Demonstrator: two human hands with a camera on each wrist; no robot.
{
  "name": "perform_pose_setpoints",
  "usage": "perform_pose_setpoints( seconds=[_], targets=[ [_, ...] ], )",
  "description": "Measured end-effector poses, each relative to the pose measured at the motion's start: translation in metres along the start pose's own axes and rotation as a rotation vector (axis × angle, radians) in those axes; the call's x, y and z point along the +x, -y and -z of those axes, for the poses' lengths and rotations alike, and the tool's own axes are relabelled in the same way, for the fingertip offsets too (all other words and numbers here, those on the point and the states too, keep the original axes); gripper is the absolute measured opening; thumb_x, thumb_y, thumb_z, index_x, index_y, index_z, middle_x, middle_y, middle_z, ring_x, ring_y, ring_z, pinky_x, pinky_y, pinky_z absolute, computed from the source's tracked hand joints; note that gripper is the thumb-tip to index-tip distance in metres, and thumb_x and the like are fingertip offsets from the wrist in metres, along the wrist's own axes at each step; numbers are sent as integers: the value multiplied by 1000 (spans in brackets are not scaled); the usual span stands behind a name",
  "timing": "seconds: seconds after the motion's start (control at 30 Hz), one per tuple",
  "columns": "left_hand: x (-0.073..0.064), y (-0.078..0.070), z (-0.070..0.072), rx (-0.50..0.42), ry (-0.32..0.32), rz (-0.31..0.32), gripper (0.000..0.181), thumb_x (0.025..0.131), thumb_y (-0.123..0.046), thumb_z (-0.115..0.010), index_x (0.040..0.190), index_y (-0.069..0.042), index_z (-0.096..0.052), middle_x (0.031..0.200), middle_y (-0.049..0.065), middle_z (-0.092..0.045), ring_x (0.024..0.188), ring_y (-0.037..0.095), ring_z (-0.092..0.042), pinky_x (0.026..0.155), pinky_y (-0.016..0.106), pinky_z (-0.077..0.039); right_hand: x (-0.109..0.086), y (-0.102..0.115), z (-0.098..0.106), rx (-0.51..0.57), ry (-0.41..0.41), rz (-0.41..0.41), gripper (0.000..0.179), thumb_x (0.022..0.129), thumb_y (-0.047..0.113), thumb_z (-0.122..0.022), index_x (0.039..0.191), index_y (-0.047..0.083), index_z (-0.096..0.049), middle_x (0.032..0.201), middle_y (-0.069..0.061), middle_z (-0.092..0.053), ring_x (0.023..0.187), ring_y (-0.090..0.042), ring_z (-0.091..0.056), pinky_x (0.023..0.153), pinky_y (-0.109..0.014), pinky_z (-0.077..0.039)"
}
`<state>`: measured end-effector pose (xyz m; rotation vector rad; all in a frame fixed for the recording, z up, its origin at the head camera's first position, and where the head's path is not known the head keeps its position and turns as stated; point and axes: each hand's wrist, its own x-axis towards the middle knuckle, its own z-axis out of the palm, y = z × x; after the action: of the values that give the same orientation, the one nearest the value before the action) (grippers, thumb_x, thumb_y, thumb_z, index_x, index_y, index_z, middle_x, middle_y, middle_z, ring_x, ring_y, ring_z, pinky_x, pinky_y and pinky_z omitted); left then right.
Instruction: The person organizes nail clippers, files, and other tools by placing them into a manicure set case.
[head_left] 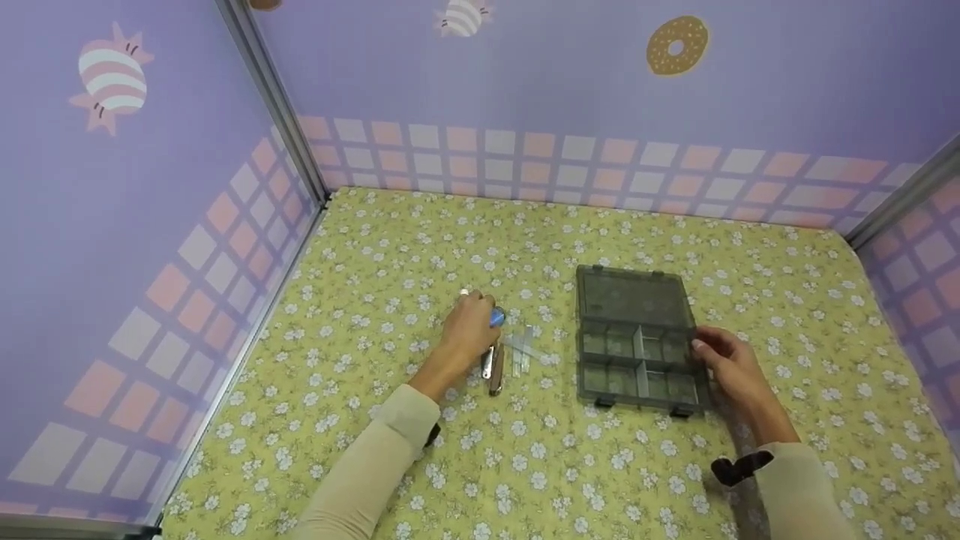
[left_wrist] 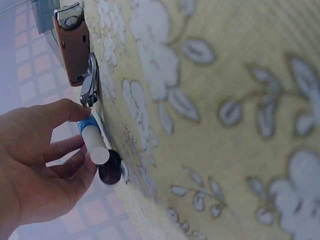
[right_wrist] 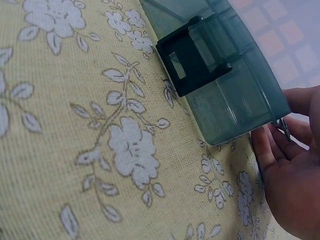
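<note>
My left hand (head_left: 466, 322) pinches a small blue bottle with a white cap (left_wrist: 95, 145), low over the cloth. Beyond the cap in the left wrist view lies a dark, rounded object (left_wrist: 110, 167). Right beside the thumb are a silver nail clipper (left_wrist: 90, 82) and a brown-handled one (left_wrist: 72, 47). A grey translucent compartment box (head_left: 611, 379) stands to the right with its lid (head_left: 634, 295) laid back. At its right side my right hand (head_left: 735, 367) grips the wall with thumb and fingers. A small shiny piece (right_wrist: 284, 129) shows between those fingers and the box corner.
Several clear strips (head_left: 521, 352) lie crossed between the clippers and the box. A flowered yellow cloth (head_left: 525, 465) covers the table. Purple panels (head_left: 525, 75) with metal posts (head_left: 277, 97) enclose the back and sides.
</note>
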<state>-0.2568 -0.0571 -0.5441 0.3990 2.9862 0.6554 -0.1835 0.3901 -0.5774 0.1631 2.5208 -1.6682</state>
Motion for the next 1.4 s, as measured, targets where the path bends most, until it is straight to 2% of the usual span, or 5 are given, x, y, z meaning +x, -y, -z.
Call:
perform_pose_setpoints(
  seconds=[0.2, 0.43, 0.57, 0.93, 1.4],
  targets=[
    [-1, -12, 5, -86, -7, -82, 37, 99, -16, -76, 131, 0, -69, 124, 15, -64, 114, 31, -65, 93, 40, -60, -2, 0, -2, -1, -3, 1, 64, 112, 40, -54, 160, 0, -40, 150, -25, -51, 119, -13, -58, 90, -19, -51],
    [4, -43, 3, -170, 24, -207, 40, 101, -16, -74, 138, -4, -67, 128, 11, -63, 116, 25, -63, 96, 33, -58, -4, -1, -1, -26, -12, 29, 66, 111, 43, -54, 159, 1, -42, 150, -25, -51, 116, -10, -59, 84, -21, -52],
    [8, -59, -2, -190, 31, -268, 38, 102, -17, -73, 138, -5, -68, 126, 9, -63, 113, 23, -62, 95, 33, -57, -4, -3, -1, -4, -18, 27, 66, 111, 42, -54, 160, 0, -41, 152, -25, -50, 119, -10, -58, 89, -17, -51],
    [11, -95, -21, -162, 75, -363, 37, 103, -20, -73, 139, -11, -69, 127, 6, -64, 114, 20, -61, 93, 28, -55, -4, -4, -4, 18, -30, 41, 66, 111, 42, -55, 160, -1, -41, 152, -26, -50, 119, -10, -59, 91, -15, -51],
    [18, -135, -47, -124, 102, -482, 36, 102, -23, -75, 137, -15, -71, 131, 0, -64, 118, 14, -60, 96, 20, -52, -3, -4, -6, -50, -60, 55, 60, 113, 38, -51, 159, -1, -43, 149, -25, -52, 112, -2, -57, 88, -14, -49]
  ],
)
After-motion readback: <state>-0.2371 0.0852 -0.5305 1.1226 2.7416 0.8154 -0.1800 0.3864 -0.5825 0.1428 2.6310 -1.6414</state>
